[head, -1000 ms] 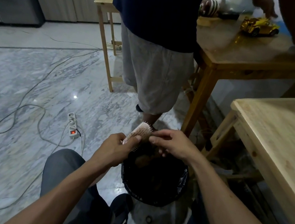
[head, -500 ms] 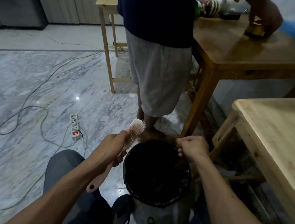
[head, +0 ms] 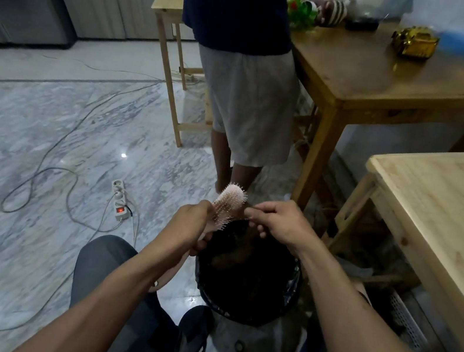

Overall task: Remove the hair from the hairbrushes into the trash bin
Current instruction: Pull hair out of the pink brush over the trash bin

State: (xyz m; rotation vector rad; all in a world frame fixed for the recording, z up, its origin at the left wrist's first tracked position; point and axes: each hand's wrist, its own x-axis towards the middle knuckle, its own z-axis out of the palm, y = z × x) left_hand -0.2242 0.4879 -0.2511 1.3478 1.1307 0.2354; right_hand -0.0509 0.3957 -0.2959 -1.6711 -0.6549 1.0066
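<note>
Left hand (head: 189,225): my fingers wrap the pink hairbrush (head: 229,203) at its neck, bristles facing right.
Right hand (head: 274,219): my fingertips pinch together beside the bristles; any hair between them is too fine to see.
Trash bin (head: 292,282): black-lined, directly below both hands.
Risk: loose strands could drift past the rim onto the marble floor (head: 47,127).

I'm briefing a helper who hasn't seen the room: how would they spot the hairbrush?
Find the round black trash bin on the marble floor beside the pale wooden table. Above its far rim, the left hand holds the pink paddle hairbrush, the only pale, bristled thing there.
</note>
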